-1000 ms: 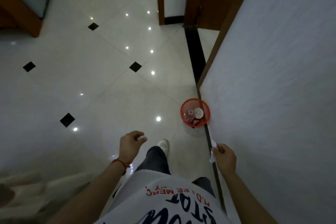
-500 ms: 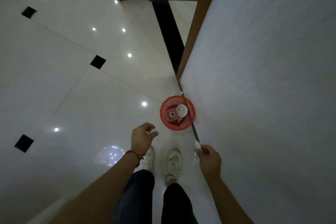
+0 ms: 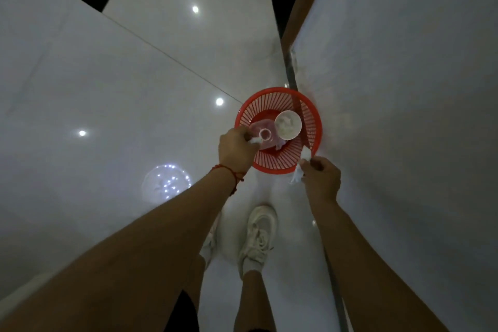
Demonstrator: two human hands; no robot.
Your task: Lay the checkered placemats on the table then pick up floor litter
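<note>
Glossy white tiled floor point(image 3: 107, 89); red basket point(image 3: 312, 121) against wall point(image 3: 404, 89). Left grip point(image 3: 237, 149) and right grip point(image 3: 320, 178) each pinch white scrap.

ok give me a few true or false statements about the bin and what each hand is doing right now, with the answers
1. The red basket stands on the floor against the white wall. True.
2. The basket holds nothing. False: a white cup and a clear plastic bottle lie in it.
3. The left hand pinches a small white scrap over the basket. True.
4. The right hand is open with nothing in it. False: it grips a crumpled white tissue at the basket's near rim.
5. The left wrist wears a red string bracelet. True.
</note>
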